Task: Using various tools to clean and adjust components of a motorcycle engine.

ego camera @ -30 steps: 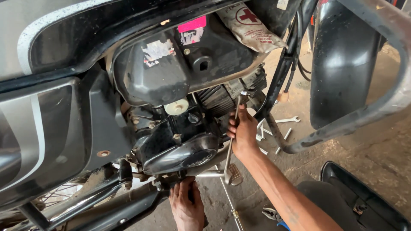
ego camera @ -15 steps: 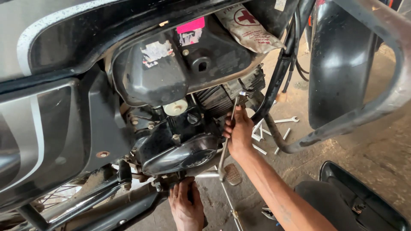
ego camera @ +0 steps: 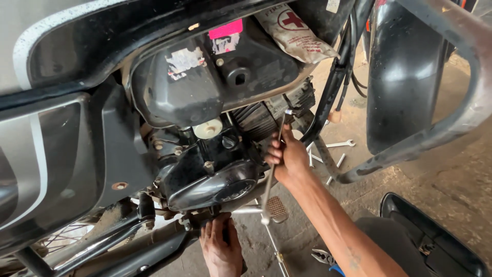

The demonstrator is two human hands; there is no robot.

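My right hand (ego camera: 288,160) grips a long metal T-handle wrench (ego camera: 268,191); its upper tip sits against the finned cylinder (ego camera: 259,120) of a motorcycle engine. The wrench slants down past the black engine side cover (ego camera: 210,187). My left hand (ego camera: 221,250) reaches up from below, fingers together, pressed against the underside of the engine by the frame. What it holds, if anything, is hidden.
A black tank (ego camera: 215,66) hangs over the engine, with a white pouch bearing a red cross (ego camera: 300,33) tucked above. Spanners (ego camera: 341,144) and pliers (ego camera: 323,256) lie on the concrete floor. A grey guard bar (ego camera: 461,107) and a black panel (ego camera: 435,241) stand at right.
My right hand has shifted slightly left and down on the wrench, and the wrench has tilted a little. My left hand stays under the engine.
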